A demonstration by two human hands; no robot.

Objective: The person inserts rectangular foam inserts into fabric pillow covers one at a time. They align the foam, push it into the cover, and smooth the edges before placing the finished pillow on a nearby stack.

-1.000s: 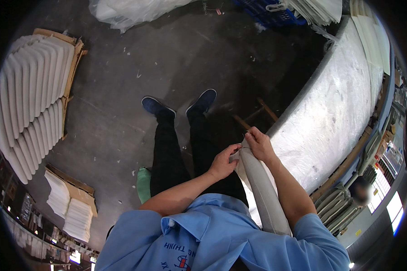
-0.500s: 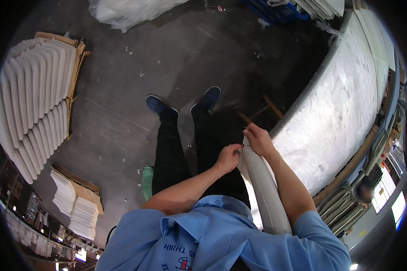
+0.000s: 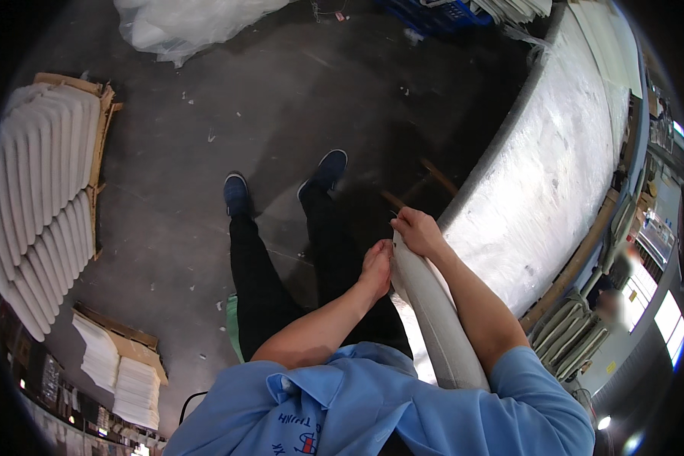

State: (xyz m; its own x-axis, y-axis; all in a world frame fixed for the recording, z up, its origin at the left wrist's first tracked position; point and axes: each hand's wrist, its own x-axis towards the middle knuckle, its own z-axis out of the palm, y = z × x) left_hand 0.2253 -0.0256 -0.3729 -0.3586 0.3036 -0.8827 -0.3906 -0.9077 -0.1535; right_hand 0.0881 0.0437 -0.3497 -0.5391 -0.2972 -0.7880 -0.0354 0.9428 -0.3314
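Observation:
A long, light grey fabric-covered cushion stands on edge against my body, its far end tapering toward my hands. My right hand is closed at that far end, fingers pinched on the corner of the cover. Just left of it, my left hand presses closed fingers against the near-left side of the same end. A small dark spot shows on the cushion between the hands. Whether a zipper or thread is in the right fingertips is too small to tell.
A table wrapped in shiny clear film stands at my right. Stacked pale cushions rest on a pallet at left, with a white stack nearer. A plastic bag and a blue crate lie ahead. People are at far right.
The view has shifted slightly, so surroundings sit farther left. My left hand has turned more upright against the cushion's end; my right hand keeps its pinch there.

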